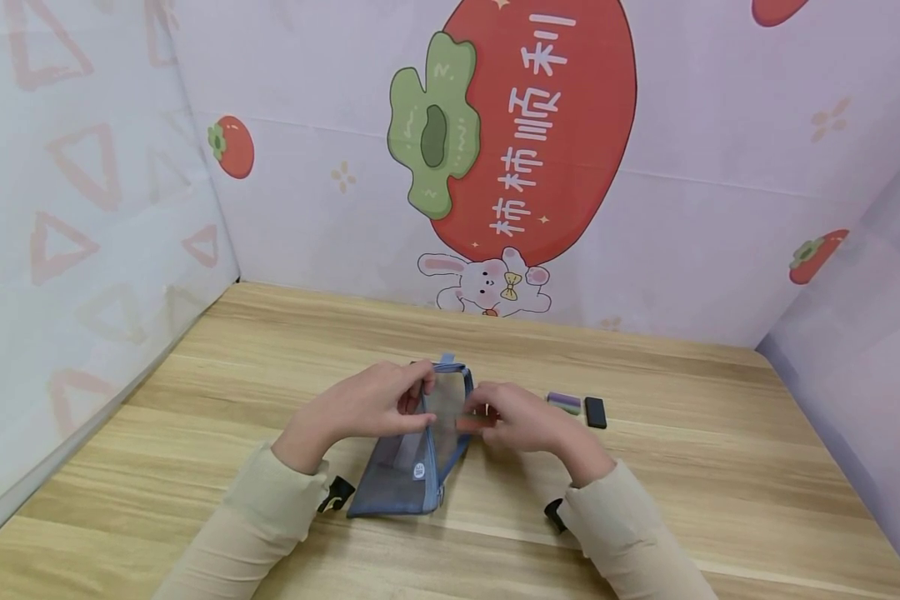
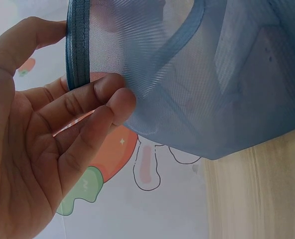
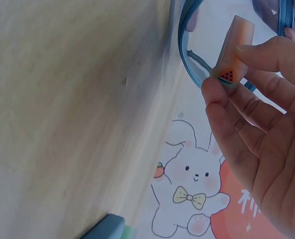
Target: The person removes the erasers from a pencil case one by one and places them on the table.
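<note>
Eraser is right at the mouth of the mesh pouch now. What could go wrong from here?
1. The right hand pinches the eraser only by its end, so that light grip could slip and drop it on the table.
2. The left hand holds the pouch open by one edge of soft mesh; the mouth may sag shut and block the eraser.
3. The other erasers lie close to the right wrist and could get knocked.

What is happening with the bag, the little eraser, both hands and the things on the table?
Blue mesh zipper pouch: mouth open, lifted at the open end.
Small orange eraser with a watermelon picture: pinched, at the pouch's mouth.
Left hand: holds the pouch's rim.
Right hand: pinches the eraser.
Purple-and-green block: lying on the wooden table.
Black block: lying flat.
</note>
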A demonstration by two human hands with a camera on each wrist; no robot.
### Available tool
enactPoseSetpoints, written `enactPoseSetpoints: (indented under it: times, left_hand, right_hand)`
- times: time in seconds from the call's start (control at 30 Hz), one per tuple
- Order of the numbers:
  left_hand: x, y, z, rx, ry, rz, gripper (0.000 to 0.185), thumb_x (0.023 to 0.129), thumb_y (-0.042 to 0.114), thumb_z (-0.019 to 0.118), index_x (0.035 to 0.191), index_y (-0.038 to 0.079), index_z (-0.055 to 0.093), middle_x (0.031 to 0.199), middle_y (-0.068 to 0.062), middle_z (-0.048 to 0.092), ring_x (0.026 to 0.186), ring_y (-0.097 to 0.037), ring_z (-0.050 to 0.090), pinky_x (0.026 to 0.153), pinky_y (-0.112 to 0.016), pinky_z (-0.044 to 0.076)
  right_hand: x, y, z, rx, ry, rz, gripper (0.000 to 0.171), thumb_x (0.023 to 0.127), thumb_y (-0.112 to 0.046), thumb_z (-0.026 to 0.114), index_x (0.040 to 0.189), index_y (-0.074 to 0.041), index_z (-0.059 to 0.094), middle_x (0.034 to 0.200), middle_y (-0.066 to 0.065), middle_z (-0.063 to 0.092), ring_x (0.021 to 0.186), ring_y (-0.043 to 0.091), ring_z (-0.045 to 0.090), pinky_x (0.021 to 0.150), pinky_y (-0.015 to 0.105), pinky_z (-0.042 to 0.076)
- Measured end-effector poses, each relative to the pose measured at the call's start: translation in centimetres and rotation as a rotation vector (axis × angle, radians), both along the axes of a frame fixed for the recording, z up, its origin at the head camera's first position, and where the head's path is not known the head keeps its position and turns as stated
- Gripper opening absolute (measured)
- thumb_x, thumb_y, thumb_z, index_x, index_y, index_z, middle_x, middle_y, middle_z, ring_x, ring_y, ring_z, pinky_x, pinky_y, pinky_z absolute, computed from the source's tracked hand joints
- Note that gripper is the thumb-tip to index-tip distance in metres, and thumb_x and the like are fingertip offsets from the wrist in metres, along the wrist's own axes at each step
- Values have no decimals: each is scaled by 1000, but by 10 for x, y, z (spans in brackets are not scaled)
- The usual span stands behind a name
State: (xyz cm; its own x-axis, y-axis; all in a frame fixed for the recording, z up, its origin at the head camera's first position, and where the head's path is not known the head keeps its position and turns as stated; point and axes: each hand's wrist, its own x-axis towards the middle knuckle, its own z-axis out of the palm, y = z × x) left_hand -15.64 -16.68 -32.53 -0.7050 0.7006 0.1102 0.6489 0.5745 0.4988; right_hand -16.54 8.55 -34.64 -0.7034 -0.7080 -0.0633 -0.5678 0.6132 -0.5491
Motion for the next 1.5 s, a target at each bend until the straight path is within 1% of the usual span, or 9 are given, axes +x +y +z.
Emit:
enactPoseSetpoints:
  times: [0.2,0.4,0.5,0.63,0.73,0.87,1.1,1.33,1.5]
  left_hand:
    - [0,0,-1,7,-2,-4,24,89,26,70,101,15,52,73,8,54,64,-3,50,61,-21,45]
    - [0,0,-1,13,0,-7,24,89,25,70,101,15,52,73,6,55,65,-3,50,62,-21,45]
    - [0,0,0,16,1,-9,24,89,24,70,100,15,52,73,6,55,65,-3,50,62,-21,45]
    - [0,0,0,12,4,-11,23,89,24,70,100,15,52,72,6,55,65,-3,50,62,-21,45]
    - [0,0,0,9,6,-10,24,89,25,70,100,15,52,72,7,55,64,-3,50,62,-21,45]
    - [0,0,-1,8,7,-7,24,88,25,71,100,15,52,72,7,55,64,-3,50,62,-21,45]
    - [-1,0,-1,11,2,-8,24,89,25,71,100,15,52,72,7,55,65,-3,50,62,-21,45]
    - [-1,0,-2,11,5,-9,24,88,25,71,100,15,52,72,7,55,64,-3,50,62,-21,46]
    - [-2,0,-2,10,12,-10,24,88,24,71,100,15,53,72,7,55,64,-2,50,62,-20,46]
  right_hand:
    - [0,5,2,-4,-18,-12,24,86,0,67,107,-10,70,96,-2,65,83,14,56,79,33,53]
    - [2,8,7,10,-30,-45,24,87,-1,67,109,-10,69,96,-2,64,86,15,56,81,36,54]
    - [2,12,7,13,-16,-44,23,87,-1,67,109,-9,68,97,-2,63,85,14,56,81,38,54]
    - [1,16,5,16,7,-30,22,86,-1,68,107,-9,69,95,-1,63,83,13,56,78,34,54]
    - [1,18,5,19,7,-27,22,86,0,68,106,-8,69,96,-1,63,83,12,55,78,31,53]
    - [1,20,6,26,5,-34,23,86,0,68,107,-8,68,97,-1,63,83,12,56,78,30,53]
    - [3,24,6,30,7,-49,22,86,-1,69,107,-9,69,96,-1,64,84,13,56,80,35,54]
    - [4,29,7,18,1,-63,22,87,-1,68,107,-10,68,95,-1,63,85,13,56,81,38,54]
    - [3,34,5,23,19,-65,21,88,-2,67,107,-10,69,95,-2,63,85,12,56,79,32,53]
